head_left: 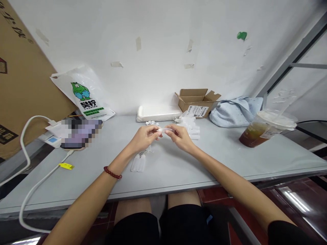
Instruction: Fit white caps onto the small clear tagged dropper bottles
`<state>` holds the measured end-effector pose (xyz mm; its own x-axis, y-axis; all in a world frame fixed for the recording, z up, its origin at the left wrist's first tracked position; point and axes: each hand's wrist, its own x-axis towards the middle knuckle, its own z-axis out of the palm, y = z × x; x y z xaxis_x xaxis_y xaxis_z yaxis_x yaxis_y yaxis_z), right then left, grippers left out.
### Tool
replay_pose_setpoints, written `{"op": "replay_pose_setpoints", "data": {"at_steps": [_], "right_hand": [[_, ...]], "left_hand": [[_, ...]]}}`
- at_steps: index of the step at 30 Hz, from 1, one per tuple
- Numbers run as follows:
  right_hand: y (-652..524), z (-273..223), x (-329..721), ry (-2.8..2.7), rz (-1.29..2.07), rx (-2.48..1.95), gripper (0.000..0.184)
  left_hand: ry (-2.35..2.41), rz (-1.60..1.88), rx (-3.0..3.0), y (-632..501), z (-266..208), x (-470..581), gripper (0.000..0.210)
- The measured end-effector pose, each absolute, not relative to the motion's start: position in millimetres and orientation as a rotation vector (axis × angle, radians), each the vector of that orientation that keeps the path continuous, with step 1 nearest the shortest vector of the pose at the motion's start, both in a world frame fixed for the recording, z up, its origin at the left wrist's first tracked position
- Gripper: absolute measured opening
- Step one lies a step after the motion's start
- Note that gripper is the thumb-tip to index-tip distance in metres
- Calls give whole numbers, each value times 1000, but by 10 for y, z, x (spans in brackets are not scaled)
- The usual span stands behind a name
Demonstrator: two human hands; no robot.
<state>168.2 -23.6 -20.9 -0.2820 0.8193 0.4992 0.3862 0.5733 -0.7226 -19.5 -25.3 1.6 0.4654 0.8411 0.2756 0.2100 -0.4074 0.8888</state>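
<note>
Left hand (145,136) and right hand (179,135) both pinch one small clear tube (166,129) above the worktop (204,160); keep it level, I'd say.

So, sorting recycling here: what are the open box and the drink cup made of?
The open box looks like plain brown corrugated cardboard, matte, with a printed label. The drink cup seems clear glossy plastic: the brown drink shows through, under a cloudy lid.

A pixelated patch (81,133) hides whatever lies beside the white cable (28,190).
</note>
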Motion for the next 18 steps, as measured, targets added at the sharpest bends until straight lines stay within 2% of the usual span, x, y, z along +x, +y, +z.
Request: {"op": "replay_pose_setpoints", "data": {"at_steps": [5,9,13,18], "right_hand": [[-231,-230,1671,-1954,480,-928,32],[-222,-245,1678,-1985,488,-931,31],[-217,-244,1697,-1965,638,-968,32],[-226,-221,1691,-1913,859,-1049,41]], "left_hand": [[933,795,1787,-216,8,-229,45],[926,835,1825,-242,33,-230,44],[983,896,2003,-277,41,-214,37],[1037,838,2143,-258,23,-223,36]]}}
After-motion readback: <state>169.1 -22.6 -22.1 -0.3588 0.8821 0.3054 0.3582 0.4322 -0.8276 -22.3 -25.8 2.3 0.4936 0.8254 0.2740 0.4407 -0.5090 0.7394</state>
